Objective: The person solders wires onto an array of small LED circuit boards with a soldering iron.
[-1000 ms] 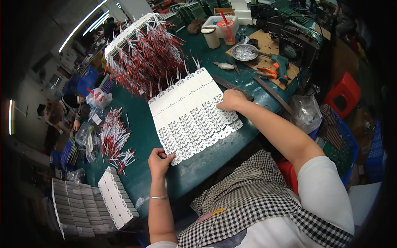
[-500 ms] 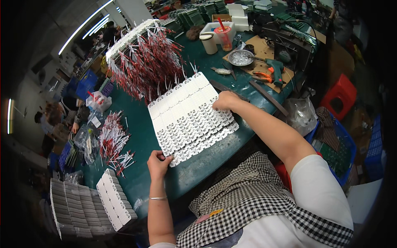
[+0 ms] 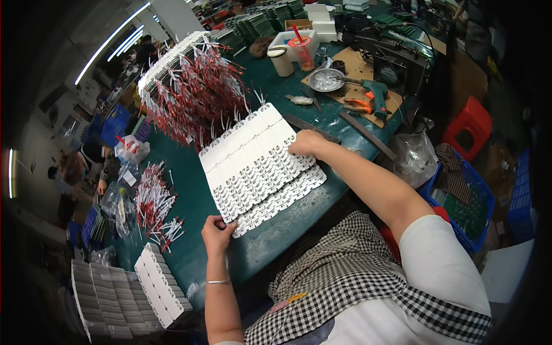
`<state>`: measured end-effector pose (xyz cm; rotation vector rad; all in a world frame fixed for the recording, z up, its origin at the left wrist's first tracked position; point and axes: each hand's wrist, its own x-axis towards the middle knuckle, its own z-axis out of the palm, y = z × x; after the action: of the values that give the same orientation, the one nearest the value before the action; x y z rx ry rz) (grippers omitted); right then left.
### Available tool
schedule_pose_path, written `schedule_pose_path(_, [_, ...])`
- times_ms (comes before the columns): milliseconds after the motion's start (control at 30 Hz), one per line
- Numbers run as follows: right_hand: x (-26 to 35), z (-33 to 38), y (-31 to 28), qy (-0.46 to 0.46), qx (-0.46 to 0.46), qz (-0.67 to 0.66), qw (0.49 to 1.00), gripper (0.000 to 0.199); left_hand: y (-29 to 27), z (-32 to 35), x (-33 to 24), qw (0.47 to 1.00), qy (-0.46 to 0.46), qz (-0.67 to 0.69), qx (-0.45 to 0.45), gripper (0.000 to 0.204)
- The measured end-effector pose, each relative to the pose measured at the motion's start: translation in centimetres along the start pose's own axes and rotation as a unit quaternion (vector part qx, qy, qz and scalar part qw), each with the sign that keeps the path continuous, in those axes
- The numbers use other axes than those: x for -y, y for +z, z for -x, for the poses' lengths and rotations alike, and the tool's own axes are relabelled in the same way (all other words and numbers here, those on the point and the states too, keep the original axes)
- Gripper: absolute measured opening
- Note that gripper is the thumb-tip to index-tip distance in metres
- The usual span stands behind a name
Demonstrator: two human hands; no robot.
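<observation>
Overlapping white circuit board panels (image 3: 247, 144) lie on the green table in front of me, with rows of small cut-outs along their near part. Another white panel (image 3: 282, 202) shows from beneath at the near edge. My left hand (image 3: 217, 234) pinches the near left corner, thumb and fingers together. On the right edge, my right hand (image 3: 307, 144) is closed, its fingertips partly hidden. Wire ends stick up along the far edge of the panels. Just behind stands a stack of white boards (image 3: 172, 60) with many red and white wires (image 3: 198, 100) hanging from it.
Loose red and white wires (image 3: 155, 198) lie at left, near stacked white boards (image 3: 160, 284). At the far right are a glue gun (image 3: 376, 98), orange-handled pliers (image 3: 357, 105), a metal pan (image 3: 326, 80), a drink cup (image 3: 303, 52) and a metal bar (image 3: 368, 135). A co-worker's hand (image 3: 102, 187) is at far left.
The upper panels have shifted slightly away from me, so more of the lower panel shows at the near edge. Both hands keep their places on the panels. The whole view has shifted a little.
</observation>
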<state>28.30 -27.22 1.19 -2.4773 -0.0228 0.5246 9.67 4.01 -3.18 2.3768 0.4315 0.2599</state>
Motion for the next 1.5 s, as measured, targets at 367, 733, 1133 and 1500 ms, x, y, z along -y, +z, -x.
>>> schedule_pose_path(367, [-2.3,-3.1,2.8,-0.047,-0.040,-0.157,0.986,0.064,0.7,-1.0,4.5,0.997,0.075,0.019,-0.014,0.036])
schedule_pose_path(733, [-1.3,3.9,4.3,-0.154,-0.061,-0.426,0.890,0.049,-2.9,-5.0,6.7,0.982,-0.008,0.139,0.131,0.033])
schedule_pose_path(1133, [-0.8,16.4,7.8,-0.170,-0.114,-0.502,0.841,0.044,-1.0,-8.0,-4.5,0.927,-0.111,0.342,0.103,0.033])
schedule_pose_path(1500, [-6.2,15.9,12.1,-0.229,0.049,-0.490,0.840,0.068,3.6,-18.9,-9.9,0.953,-0.014,0.223,0.205,0.038])
